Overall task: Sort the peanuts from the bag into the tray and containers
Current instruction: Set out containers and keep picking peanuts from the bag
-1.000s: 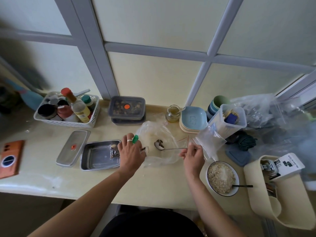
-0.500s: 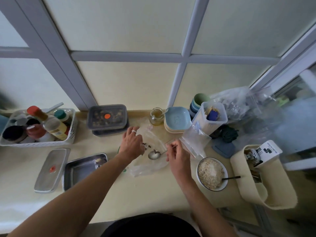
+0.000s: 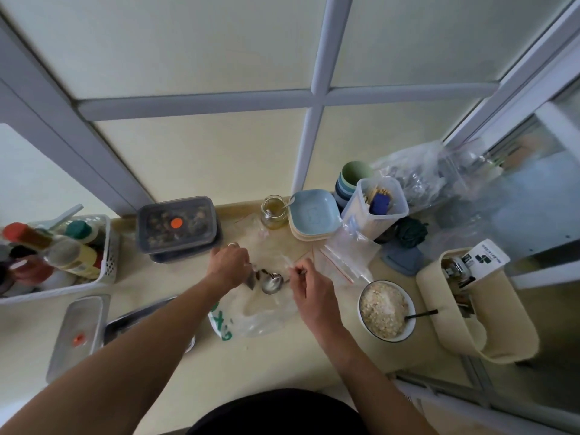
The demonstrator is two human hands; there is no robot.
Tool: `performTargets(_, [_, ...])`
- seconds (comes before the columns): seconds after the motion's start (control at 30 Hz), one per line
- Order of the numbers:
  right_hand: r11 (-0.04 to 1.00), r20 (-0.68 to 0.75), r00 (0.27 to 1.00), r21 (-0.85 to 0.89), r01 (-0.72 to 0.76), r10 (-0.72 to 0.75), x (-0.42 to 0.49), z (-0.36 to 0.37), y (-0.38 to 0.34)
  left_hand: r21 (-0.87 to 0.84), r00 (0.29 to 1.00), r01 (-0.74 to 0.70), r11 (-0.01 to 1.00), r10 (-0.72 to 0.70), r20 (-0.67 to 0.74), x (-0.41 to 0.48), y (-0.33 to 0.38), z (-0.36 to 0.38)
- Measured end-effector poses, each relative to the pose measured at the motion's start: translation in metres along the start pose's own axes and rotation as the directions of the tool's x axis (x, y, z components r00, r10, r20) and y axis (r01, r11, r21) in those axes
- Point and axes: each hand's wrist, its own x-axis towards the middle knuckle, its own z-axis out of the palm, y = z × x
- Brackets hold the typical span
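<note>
On the counter (image 3: 175, 365), about in the middle, lies a clear plastic bag (image 3: 251, 318) with green print on its near side. A few dark peanuts (image 3: 262, 273) are inside it, near its opening. The left hand (image 3: 230, 266) has its fingers bent down and pinches the film of the bag at the opening. The right hand (image 3: 309, 290) pinches the handle of a metal spoon (image 3: 272, 283) between thumb and fingers; the bowl of the spoon is in the bag, just beside the peanuts. The metal tray (image 3: 138, 318) stands to the left of the bag, mostly hidden under the left forearm, so I cannot tell what is in it. Its lid (image 3: 77, 334) with an orange dot lies beside it, toward the left edge. At the back edge stands a grey closed box (image 3: 177, 224) with dark pieces inside, on top of a second box. Next to it at the back is a small glass jar (image 3: 274, 211) with yellowish liquid, then a stack of square plates (image 3: 314, 213). Near the right edge a white bowl (image 3: 386, 309) holds pale flakes, and a dark handle rests on its rim. A white basket (image 3: 106, 246) at the left edge holds bottles.
</note>
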Motion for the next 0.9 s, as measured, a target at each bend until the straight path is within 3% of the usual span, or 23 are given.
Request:
performTargets(0.23, [0.999,-0.024,1.000,0.052,-0.005,0.007,-0.001,-0.002,0.002,-0.088,0.991,-0.054,0.995,0.043,-0.124,-0.002,0.016,-0.009])
performTargets(0.47, [0.953,-0.069,0.965,0.189,-0.236,0.253,-0.012,-0.007,0.025,-0.113,0.976,-0.126,0.986,0.102,-0.195,-0.026,0.038,-0.015])
performTargets(0.6, [0.786,0.023,0.863,0.403,-0.470,0.504,-0.020,-0.015,0.039,-0.152,0.963,-0.220,0.964,0.189,-0.192,-0.046,0.046,-0.009])
performTargets(0.7, [0.551,0.134,0.754,0.602,-0.578,0.644,-0.024,-0.015,0.055,-0.153,0.945,-0.305,0.940,0.278,-0.171,-0.061,0.051,-0.002])
performTargets(0.8, [0.338,0.238,0.677,0.723,-0.602,0.697,-0.027,-0.015,0.068,-0.148,0.935,-0.340,0.929,0.318,-0.156,-0.073,0.055,0.006])
performTargets(0.9, [0.269,0.288,0.655,0.743,-0.613,0.698,-0.031,-0.016,0.075,-0.132,0.935,-0.327,0.936,0.300,-0.190,-0.083,0.056,0.011])
